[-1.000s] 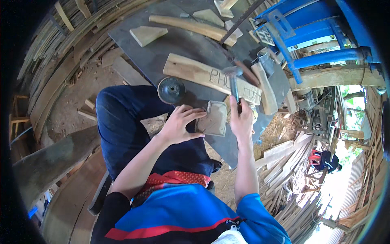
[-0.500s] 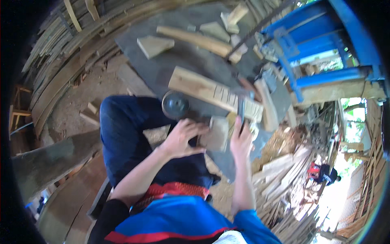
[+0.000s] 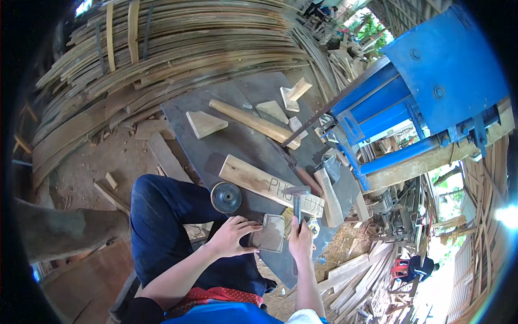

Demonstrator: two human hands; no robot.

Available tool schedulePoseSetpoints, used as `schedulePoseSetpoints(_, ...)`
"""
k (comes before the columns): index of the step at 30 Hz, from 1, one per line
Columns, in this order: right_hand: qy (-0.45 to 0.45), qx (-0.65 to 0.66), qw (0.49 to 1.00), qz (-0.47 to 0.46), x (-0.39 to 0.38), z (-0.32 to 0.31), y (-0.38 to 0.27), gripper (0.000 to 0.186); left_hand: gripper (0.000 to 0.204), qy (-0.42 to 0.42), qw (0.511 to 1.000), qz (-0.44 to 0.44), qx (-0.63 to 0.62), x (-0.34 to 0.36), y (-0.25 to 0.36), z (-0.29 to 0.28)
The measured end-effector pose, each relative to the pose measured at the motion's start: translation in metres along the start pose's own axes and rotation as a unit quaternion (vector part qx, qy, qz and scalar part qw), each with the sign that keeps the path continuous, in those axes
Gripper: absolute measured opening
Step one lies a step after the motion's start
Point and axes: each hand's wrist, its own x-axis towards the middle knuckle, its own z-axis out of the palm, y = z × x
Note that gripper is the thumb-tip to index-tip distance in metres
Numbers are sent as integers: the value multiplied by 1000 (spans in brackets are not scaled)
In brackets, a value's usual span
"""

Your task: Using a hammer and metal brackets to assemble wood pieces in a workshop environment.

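Dark tabletop (image 3: pixel 213 141); right hand (image 3: pixel 301 238) grips grey-headed, slim-shafted hammer (image 3: pixel 297 204).

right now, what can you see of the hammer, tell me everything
The hammer has a grey, metal-looking head set crosswise on a straight, bluish-grey shaft that looks darker toward the grip. The right hand is closed around it, head end pointing away from the person. In the picture, the head overlaps a lettered wooden board; whether they touch is unclear.
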Motion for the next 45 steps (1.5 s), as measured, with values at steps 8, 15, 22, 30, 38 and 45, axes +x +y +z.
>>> schedulePoseSetpoints(8, -48, -42, 998, 16, 13, -13, -2, 45, 66, -3, 1000, 5, -11, -4, 1, 3)
schedulePoseSetpoints(15, -49, -42, 997, -32, 14, -5, -2, 45, 67, 3, 1000, 13, 1, -6, 0, 6)
schedulePoseSetpoints(22, -40, -72, 997, -14, 10, -4, -10, 42, 66, 3, 1000, 9, -9, -4, 2, 2)
schedulePoseSetpoints(30, -17, -72, 997, -7, 16, 0, -12, 45, 67, 7, 1000, 12, 5, -4, 1, -2)
schedulePoseSetpoints(38, -27, -91, 994, -56, 15, -12, -29, 40, 67, -6, 1000, 2, 4, -1, 2, 0)
schedulePoseSetpoints(45, 0, 72, 994, -78, -10, -15, -30, 31, 76, -18, 1000, -16, -14, -2, 9, -5)
